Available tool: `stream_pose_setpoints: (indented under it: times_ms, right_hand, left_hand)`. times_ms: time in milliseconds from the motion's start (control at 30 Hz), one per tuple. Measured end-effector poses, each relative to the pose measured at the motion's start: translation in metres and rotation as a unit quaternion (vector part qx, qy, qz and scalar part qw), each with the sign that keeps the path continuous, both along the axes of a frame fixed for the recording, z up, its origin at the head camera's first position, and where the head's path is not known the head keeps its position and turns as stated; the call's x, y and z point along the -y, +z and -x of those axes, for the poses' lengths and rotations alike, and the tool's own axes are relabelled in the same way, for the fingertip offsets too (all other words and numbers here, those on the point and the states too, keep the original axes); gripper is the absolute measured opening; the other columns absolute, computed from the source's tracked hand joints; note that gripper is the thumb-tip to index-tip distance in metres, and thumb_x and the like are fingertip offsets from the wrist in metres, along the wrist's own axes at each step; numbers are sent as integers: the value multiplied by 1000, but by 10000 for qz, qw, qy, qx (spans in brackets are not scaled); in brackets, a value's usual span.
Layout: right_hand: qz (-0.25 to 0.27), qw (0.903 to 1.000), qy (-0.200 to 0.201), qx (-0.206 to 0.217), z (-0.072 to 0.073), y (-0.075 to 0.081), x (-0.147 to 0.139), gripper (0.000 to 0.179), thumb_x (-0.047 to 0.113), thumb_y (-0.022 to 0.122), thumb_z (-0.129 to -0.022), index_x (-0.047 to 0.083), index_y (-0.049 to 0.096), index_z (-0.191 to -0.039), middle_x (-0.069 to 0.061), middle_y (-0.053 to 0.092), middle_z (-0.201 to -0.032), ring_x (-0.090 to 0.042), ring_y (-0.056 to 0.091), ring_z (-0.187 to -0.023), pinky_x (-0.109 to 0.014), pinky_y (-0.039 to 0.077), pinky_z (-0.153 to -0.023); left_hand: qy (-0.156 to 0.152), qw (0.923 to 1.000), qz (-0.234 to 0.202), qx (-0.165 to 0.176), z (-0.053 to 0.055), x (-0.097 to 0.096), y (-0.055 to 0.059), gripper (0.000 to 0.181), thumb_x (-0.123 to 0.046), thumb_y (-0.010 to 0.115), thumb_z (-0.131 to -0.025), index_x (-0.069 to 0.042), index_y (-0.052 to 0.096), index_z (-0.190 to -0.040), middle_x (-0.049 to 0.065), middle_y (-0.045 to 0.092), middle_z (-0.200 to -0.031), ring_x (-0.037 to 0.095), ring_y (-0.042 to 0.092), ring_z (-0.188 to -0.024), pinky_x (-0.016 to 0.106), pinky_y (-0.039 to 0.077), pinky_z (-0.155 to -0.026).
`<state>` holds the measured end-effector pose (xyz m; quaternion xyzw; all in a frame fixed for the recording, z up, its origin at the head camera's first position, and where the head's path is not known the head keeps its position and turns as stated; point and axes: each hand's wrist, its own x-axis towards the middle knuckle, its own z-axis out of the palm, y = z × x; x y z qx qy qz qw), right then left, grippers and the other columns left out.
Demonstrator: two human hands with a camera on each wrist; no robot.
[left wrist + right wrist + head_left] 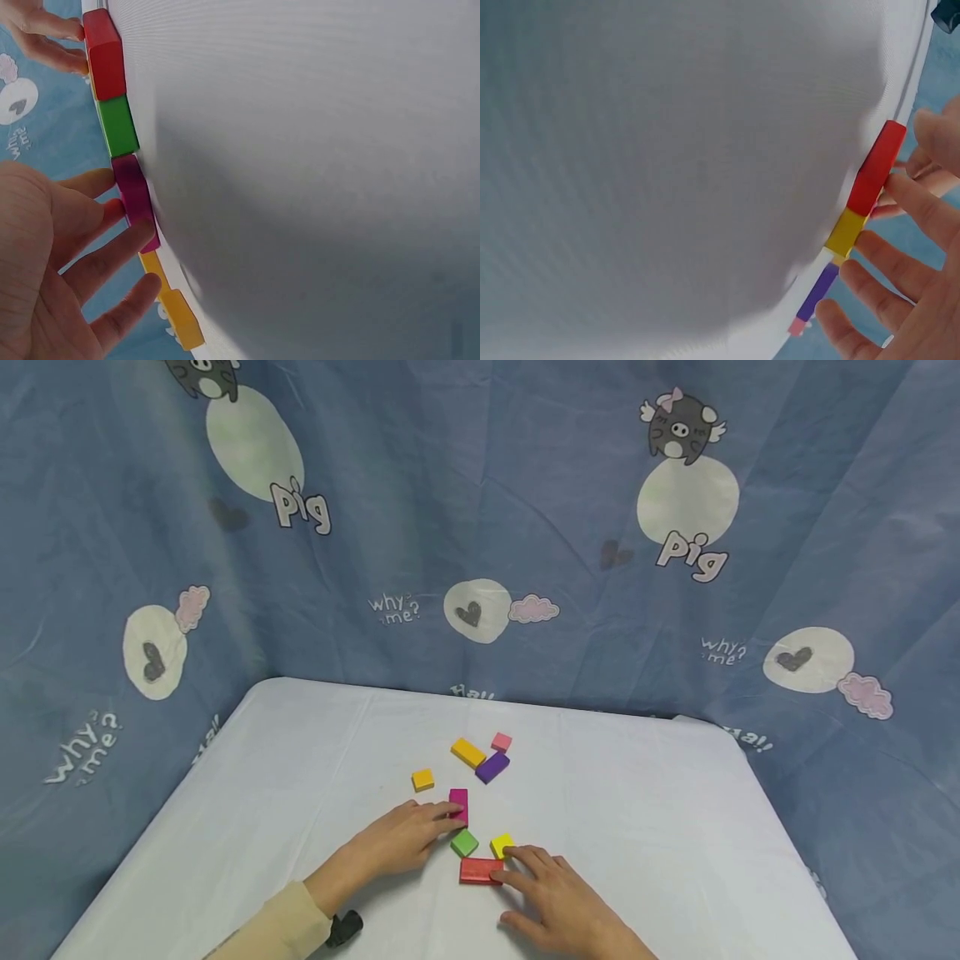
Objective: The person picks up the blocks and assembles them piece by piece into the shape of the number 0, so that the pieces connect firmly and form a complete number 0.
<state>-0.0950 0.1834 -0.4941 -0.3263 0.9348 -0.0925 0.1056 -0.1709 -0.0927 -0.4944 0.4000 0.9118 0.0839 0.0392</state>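
Observation:
My left hand (405, 837) reaches in from the left, its fingertips on the magenta block (459, 797). In the left wrist view the fingers lie against that magenta block (135, 193), spread and fairly straight. Just below it sits a green block (464, 842). My right hand (561, 902) spreads over the near side, one fingertip at the right end of the red block (478, 872). Another fingertip is right by the small yellow block (501, 845). The right wrist view shows the red block (877, 166) beside these loosely extended fingers, the thumb away from it.
Farther back lie a long orange block (468, 752), a purple block (492, 767), a pink block (502, 742) and a small orange block (423, 780). A white cloth covers the table (637, 802). A black object (347, 928) is by the left wrist; a printed blue curtain (540, 510) surrounds the table.

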Motion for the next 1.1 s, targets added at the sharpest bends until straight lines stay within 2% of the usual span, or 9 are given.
stream_pose_setpoints:
  times_ms: [267,500,733,933,1100]
  right_hand:
    - [-49,10000,-19,0,0,1,1,53,60,56,-92,32,55,-136,-1,46,-144,-23,45,-127,-54,46,-95]
    - [1,10000,-32,15,0,0,1,51,59,56,-92,33,56,-135,-1,46,-144,-23,45,-127,-55,46,-95]
    - [9,10000,7,-20,-1,-1,0,52,60,55,-92,32,55,-136,-1,46,-144,-23,45,-127,-54,46,-95]
    - [-36,10000,-24,-19,-1,-1,0,53,61,55,-91,32,55,-136,-1,46,-144,-24,46,-126,-55,46,-95]
    - [29,9999,22,-106,-3,0,0,53,60,54,-92,32,55,-137,-1,46,-144,-24,46,-126,-55,47,-93]
  left_hand:
    - [3,10000,8,-10,-1,0,-1,40,-12,62,-94,-19,62,-134,2,54,-139,20,54,-123,47,46,-97]
    - [-67,9999,-42,-152,-2,1,-3,35,-13,57,-98,-17,63,-132,3,55,-139,20,54,-124,44,46,-97]
    - [-110,9996,-167,-200,-7,3,-3,36,-17,57,-99,-20,61,-134,3,51,-142,21,52,-126,48,44,-99]
    - [-486,9968,-550,-311,-19,6,-2,37,-25,58,-99,-20,61,-135,3,52,-141,19,50,-126,46,45,-96]
    - [-865,9949,-421,-289,-33,7,-6,48,-43,50,-101,-20,52,-143,3,44,-148,18,46,-130,42,45,-94]
